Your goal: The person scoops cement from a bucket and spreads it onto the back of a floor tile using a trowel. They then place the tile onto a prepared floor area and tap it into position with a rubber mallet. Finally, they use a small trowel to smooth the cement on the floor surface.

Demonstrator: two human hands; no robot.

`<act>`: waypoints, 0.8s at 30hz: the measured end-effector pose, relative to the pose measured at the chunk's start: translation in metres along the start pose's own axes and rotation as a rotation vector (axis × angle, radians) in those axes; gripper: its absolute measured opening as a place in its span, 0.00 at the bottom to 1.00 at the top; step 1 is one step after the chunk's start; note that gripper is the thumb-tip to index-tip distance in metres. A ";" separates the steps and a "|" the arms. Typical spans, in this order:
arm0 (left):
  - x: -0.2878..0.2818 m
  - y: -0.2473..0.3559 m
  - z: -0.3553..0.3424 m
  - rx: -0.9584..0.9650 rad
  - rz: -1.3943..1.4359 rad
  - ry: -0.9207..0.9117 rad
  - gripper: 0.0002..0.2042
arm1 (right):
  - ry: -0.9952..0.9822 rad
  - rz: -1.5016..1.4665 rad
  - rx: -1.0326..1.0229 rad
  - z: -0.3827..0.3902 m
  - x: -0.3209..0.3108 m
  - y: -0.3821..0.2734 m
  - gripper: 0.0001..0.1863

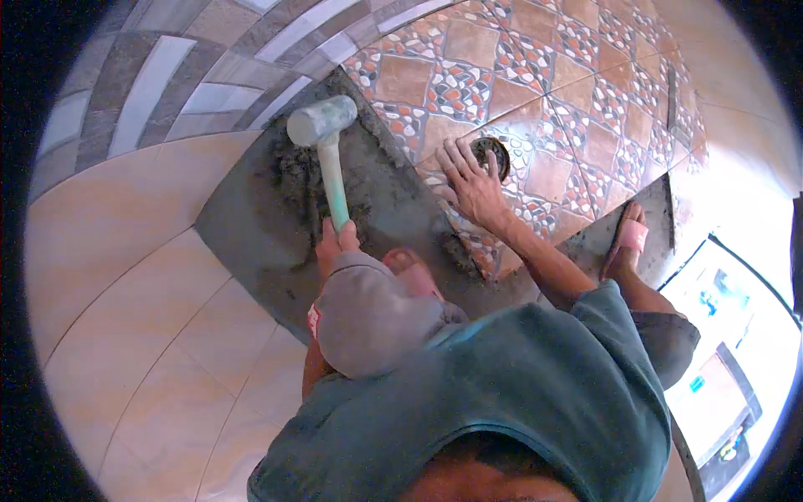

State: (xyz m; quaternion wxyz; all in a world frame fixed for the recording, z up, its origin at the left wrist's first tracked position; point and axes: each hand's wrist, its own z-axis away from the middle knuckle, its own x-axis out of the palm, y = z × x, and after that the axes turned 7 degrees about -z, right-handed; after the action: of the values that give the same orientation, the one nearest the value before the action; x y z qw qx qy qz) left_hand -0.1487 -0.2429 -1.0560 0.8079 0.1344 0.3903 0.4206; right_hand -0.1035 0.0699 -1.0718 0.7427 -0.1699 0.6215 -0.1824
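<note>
My left hand (335,238) grips the pale handle of a rubber mallet (320,122), whose white head is raised over a patch of dark, lumpy mortar (251,217). My right hand (471,186) lies with fingers spread on the patterned pebble-and-brown tile (560,167), just beside a dark round opening (495,152) that the fingers partly cover. The lower-left edge of this tiling borders the mortar, with crumbs along it.
Large beige floor tiles (125,318) cover the left. A striped grey tiled wall (150,92) rises at upper left. My sandalled feet (623,238) stand on grey bedding either side of my right arm. A bright opening (728,351) shows at right.
</note>
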 end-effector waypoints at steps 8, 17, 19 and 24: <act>0.034 0.094 0.018 0.405 -0.658 0.042 0.22 | 0.154 0.091 0.086 -0.016 -0.018 0.047 0.33; 0.075 0.142 -0.010 0.731 -0.775 -0.067 0.22 | 0.202 0.153 0.118 -0.010 -0.034 0.088 0.31; 0.083 0.130 -0.016 0.824 -0.731 -0.029 0.22 | 0.211 0.151 0.112 -0.011 -0.033 0.086 0.31; 0.097 0.132 -0.026 0.787 -0.807 -0.092 0.22 | 0.219 0.191 0.096 -0.009 -0.030 0.085 0.32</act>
State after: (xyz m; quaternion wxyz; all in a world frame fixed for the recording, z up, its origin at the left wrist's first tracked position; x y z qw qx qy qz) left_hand -0.2112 -0.0890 -1.0510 0.8098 0.2838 0.5026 -0.1051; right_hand -0.1118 0.1592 -1.0879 0.6918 -0.0534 0.7026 -0.1575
